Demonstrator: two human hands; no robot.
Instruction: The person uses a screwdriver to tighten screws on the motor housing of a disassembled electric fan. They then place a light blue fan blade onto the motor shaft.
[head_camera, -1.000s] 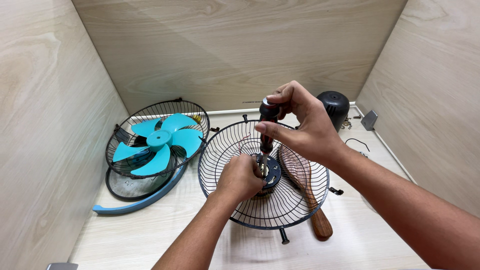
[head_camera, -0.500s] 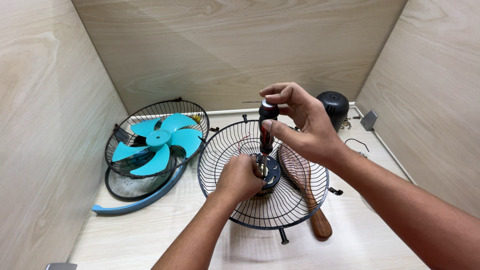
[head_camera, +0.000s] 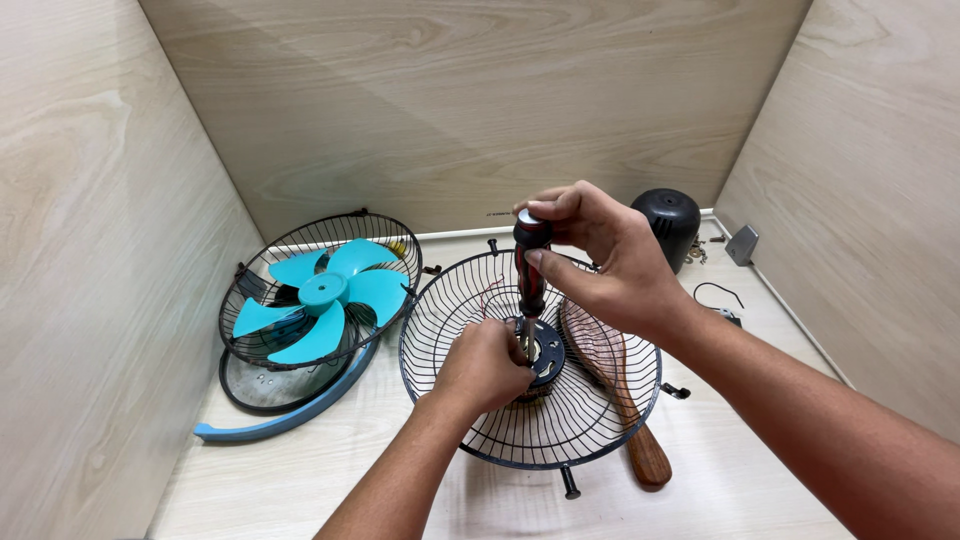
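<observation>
A black wire fan guard (head_camera: 590, 420) lies flat in the middle of the wooden surface, with a black hub (head_camera: 547, 350) at its centre. My right hand (head_camera: 600, 262) grips the red-and-black handle of a screwdriver (head_camera: 529, 268) that stands upright over the hub. My left hand (head_camera: 480, 366) is closed around the screwdriver's lower shaft at the hub, hiding the tip. A wooden hairbrush (head_camera: 625, 400) lies under the guard's right side.
At the left, a turquoise fan blade (head_camera: 325, 295) rests in a second black guard (head_camera: 262, 275), with a blue plastic ring (head_camera: 285, 420) beneath. A black motor cover (head_camera: 668, 225), a small metal bracket (head_camera: 743, 243) and loose wire (head_camera: 718, 292) sit at the back right. Wooden walls enclose three sides.
My right hand's fingers have shifted around the screwdriver handle, as in turning it. My left hand and the guard have stayed in place.
</observation>
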